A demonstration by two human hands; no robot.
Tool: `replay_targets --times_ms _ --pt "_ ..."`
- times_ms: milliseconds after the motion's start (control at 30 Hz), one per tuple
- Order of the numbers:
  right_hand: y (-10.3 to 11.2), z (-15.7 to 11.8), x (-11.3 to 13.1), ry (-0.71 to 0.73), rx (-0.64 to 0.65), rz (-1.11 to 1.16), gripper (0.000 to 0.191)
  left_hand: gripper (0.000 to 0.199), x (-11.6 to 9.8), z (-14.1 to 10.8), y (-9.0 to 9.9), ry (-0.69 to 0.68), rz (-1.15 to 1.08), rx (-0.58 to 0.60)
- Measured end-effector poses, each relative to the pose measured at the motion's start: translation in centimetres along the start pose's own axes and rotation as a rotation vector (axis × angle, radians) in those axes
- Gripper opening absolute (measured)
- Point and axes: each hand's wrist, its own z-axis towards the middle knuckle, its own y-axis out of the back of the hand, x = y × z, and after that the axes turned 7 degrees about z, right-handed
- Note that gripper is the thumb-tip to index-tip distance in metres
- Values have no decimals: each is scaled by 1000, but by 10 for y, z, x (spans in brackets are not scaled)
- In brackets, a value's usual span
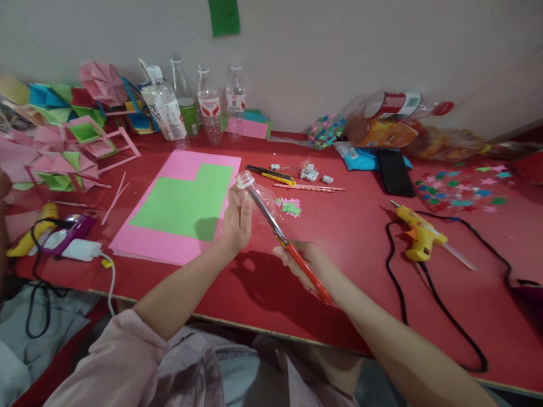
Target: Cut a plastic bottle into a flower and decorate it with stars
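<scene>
My left hand is wrapped round the clear top piece of a plastic bottle, its open neck pointing up and away from me. In my right hand are scissors with red handles. Their blades lie along the bottle piece and reach its neck; whether they are parted I cannot tell. Right beside the bottle piece sits a small pile of pink and green paper stars. Green paper on pink sheets lies left of my left hand.
Behind lie a yellow cutter, striped straws and small white lights. Upright bottles stand by the wall. On the right are a yellow glue gun with a black cord and a phone. Paper crafts fill the left.
</scene>
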Motion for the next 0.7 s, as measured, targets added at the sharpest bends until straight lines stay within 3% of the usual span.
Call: replay_targets --times_ms 267,400,533,700 --pt "-1 -3 2 -10 -48 12 52 31 1 0 2 16 49 46" --pt "-1 0 1 -13 -47 32 53 31 3 -2 0 136 -46 40" --pt "-1 4 -3 -38 48 87 53 31 1 -1 -3 303 -211 27" --pt "2 2 -5 -6 70 10 52 31 -5 14 0 440 -443 -50"
